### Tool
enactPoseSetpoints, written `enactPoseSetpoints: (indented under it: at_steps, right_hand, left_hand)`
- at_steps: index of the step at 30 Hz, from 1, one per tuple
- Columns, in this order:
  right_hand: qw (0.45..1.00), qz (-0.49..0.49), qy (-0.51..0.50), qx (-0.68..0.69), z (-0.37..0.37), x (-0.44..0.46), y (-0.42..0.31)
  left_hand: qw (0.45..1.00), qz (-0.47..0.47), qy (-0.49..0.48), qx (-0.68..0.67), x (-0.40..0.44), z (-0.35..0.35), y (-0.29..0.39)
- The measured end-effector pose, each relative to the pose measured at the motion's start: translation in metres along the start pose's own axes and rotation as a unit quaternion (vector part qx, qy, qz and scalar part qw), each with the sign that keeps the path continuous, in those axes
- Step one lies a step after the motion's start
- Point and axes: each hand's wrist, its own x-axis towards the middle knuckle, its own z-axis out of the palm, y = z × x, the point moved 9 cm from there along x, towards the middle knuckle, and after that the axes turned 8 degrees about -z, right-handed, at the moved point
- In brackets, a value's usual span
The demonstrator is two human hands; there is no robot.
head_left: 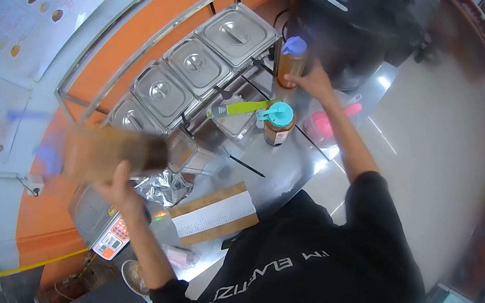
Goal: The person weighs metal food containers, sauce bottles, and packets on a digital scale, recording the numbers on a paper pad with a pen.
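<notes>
My left hand is wrapped round a large bottle, held up on its side and smeared by motion. A blue-purple lid points left, and the contents look brown. At the back of the counter, my right hand grips the lower part of an amber-filled bottle with a purple flip lid; it looks upright. Nearer me stands a jar with a turquoise lid, dark inside and labelled. Beside it lie green-handled tongs over a clear container.
Lidded steel pans line the wall side. A pink scoop in a tub, foil, a paper list on a board, a scale and a bowl are around. A black appliance stands at the back.
</notes>
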Motion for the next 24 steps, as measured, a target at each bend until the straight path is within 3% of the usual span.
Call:
enactPoseSetpoints:
  at_steps: [2, 6, 9, 12, 15, 18, 21, 24]
  right_hand:
    - [0.997, 0.008, 0.040, 0.060, 0.022, 0.019, 0.000]
    - [0.989, 0.034, 0.142, 0.011, 0.027, 0.022, -0.020]
    - [0.994, 0.038, 0.102, 0.021, 0.019, 0.028, -0.012]
    - [0.986, -0.016, 0.127, 0.108, -0.035, 0.011, -0.020]
    - [0.959, -0.028, 0.155, 0.237, -0.085, -0.014, -0.014]
    - [0.951, -0.021, 0.172, 0.256, -0.136, -0.036, -0.015]
    - [0.945, -0.025, 0.188, 0.266, -0.162, -0.049, 0.001]
    - [0.943, -0.015, 0.168, 0.286, -0.166, -0.049, 0.018]
  left_hand:
    - [0.994, -0.010, -0.101, 0.033, -0.010, 0.099, 0.008]
    - [0.962, -0.066, -0.258, 0.063, -0.025, 0.249, -0.007]
    - [0.909, -0.053, -0.394, 0.121, -0.031, 0.330, -0.031]
    - [0.871, -0.100, -0.460, 0.142, -0.035, 0.371, -0.084]
    - [0.844, -0.057, -0.504, 0.176, -0.044, 0.400, -0.116]
    - [0.807, -0.021, -0.529, 0.262, -0.055, 0.420, -0.133]
    - [0.730, 0.023, -0.573, 0.370, -0.073, 0.439, -0.143]
    - [0.732, 0.030, -0.585, 0.347, -0.078, 0.447, -0.166]
